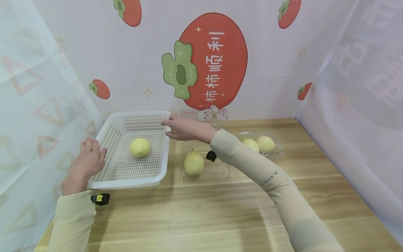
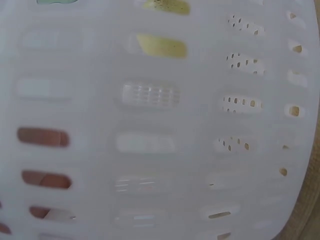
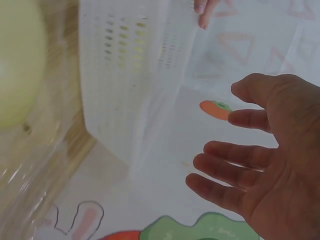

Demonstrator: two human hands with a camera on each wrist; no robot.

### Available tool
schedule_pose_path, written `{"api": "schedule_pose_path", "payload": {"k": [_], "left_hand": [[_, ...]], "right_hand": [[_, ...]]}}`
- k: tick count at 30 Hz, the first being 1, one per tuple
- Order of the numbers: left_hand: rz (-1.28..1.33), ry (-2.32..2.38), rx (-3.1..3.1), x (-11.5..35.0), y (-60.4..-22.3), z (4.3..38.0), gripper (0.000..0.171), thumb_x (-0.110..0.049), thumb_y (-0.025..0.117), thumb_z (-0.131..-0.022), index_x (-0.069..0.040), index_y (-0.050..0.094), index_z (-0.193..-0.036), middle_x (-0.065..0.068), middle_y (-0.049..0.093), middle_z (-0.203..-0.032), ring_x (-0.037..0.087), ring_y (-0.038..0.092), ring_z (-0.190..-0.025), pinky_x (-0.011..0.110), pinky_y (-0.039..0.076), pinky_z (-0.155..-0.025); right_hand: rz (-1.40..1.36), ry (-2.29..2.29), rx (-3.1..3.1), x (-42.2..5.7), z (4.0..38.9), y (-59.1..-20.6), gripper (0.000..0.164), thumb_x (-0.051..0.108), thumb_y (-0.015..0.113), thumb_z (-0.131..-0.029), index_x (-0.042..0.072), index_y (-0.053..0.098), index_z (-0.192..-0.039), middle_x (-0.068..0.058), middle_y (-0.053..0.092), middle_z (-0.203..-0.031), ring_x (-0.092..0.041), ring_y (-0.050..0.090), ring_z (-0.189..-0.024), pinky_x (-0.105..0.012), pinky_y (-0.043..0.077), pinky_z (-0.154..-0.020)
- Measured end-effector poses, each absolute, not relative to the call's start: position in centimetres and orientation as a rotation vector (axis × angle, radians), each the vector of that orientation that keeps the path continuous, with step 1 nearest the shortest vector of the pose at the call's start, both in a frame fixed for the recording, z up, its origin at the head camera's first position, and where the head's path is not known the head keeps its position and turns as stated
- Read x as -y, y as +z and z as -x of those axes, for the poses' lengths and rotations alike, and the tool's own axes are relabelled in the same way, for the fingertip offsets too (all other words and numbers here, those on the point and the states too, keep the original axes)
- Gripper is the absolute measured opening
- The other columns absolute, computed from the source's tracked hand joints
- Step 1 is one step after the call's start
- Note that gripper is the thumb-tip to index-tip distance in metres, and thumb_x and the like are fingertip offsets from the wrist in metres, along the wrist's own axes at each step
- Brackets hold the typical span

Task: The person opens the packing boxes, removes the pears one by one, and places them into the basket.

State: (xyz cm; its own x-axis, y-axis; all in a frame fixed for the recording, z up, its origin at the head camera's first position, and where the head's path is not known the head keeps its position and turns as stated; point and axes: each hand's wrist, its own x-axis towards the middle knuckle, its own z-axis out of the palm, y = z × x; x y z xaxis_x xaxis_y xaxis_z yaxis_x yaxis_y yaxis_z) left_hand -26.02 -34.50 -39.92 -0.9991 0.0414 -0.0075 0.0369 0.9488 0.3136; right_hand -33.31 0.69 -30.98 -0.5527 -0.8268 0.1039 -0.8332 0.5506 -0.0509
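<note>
A white plastic basket (image 1: pixel 160 175) with slotted walls stands at the left of the table. Inside it sits one pale yellow pear (image 1: pixel 140 147). My left hand (image 1: pixel 89 157) is at the basket's left rim, fingers extended; whether it bears on the rim is unclear. Over the right rim hovers my right hand (image 1: pixel 189 127), holding nothing, its fingers spread apart in the right wrist view. Below and right of that hand, another pear (image 1: pixel 193 163) rests in a clear plastic tray (image 1: pixel 217 175). In the left wrist view the basket wall (image 2: pixel 200 120) hides the left hand.
Further right, a second clear container (image 1: pixel 278 148) holds two pears (image 1: pixel 265 144), partly behind the right sleeve (image 1: pixel 252 164). A printed curtain (image 1: pixel 267 70) hangs behind and at both sides of the wooden table (image 1: pixel 189 217).
</note>
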Motion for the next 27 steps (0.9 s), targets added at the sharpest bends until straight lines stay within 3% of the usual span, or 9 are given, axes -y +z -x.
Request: {"api": "schedule_pose_path", "payload": {"k": [3,6,13,17,27], "left_hand": [[-0.049,0.498,-3.089,34.5,-39.7,26.0,0.076,-0.041,0.015,-0.106,0.020,-0.007,-0.146,0.039,-0.020,-0.152,0.054,-0.017,-0.143,0.071,0.006,-0.114],[-0.035,0.491,-3.091,34.7,-39.7,25.9,0.077,-0.042,0.014,-0.106,0.020,-0.006,-0.147,0.039,-0.020,-0.152,0.054,-0.017,-0.143,0.071,0.007,-0.113],[-0.047,0.483,-3.087,34.5,-39.8,26.1,0.078,-0.043,0.014,-0.106,0.020,-0.008,-0.146,0.039,-0.019,-0.152,0.054,-0.016,-0.143,0.070,0.007,-0.114],[-0.051,0.488,-3.085,34.4,-39.8,26.1,0.077,-0.042,0.014,-0.106,0.020,-0.008,-0.146,0.039,-0.020,-0.152,0.054,-0.017,-0.143,0.070,0.006,-0.114],[-0.044,0.466,-3.078,34.4,-39.7,26.0,0.077,-0.043,0.013,-0.106,0.020,-0.008,-0.146,0.039,-0.020,-0.152,0.054,-0.016,-0.143,0.070,0.007,-0.114]], "right_hand": [[-1.467,0.154,2.629,-2.4,32.7,-31.4,0.032,0.025,0.056,-0.099,0.013,0.059,-0.128,-0.005,0.064,-0.109,-0.016,0.056,-0.093,-0.030,0.050,-0.082],[-1.448,0.120,2.622,-3.8,32.1,-32.1,0.031,0.029,0.055,-0.099,0.014,0.060,-0.127,-0.005,0.063,-0.106,-0.018,0.056,-0.094,-0.032,0.051,-0.081],[-1.367,0.066,2.678,-6.8,30.8,-33.6,0.042,0.037,0.052,-0.101,0.014,0.055,-0.136,-0.006,0.061,-0.129,-0.023,0.057,-0.119,-0.039,0.050,-0.099],[-1.370,0.108,2.698,-7.8,30.3,-34.8,0.044,0.037,0.052,-0.101,0.014,0.054,-0.139,-0.007,0.058,-0.136,-0.024,0.053,-0.126,-0.039,0.049,-0.103],[-1.400,0.133,2.704,-8.3,29.5,-37.4,0.042,0.033,0.053,-0.100,0.015,0.054,-0.138,-0.006,0.060,-0.133,-0.022,0.055,-0.123,-0.038,0.050,-0.102]]}}
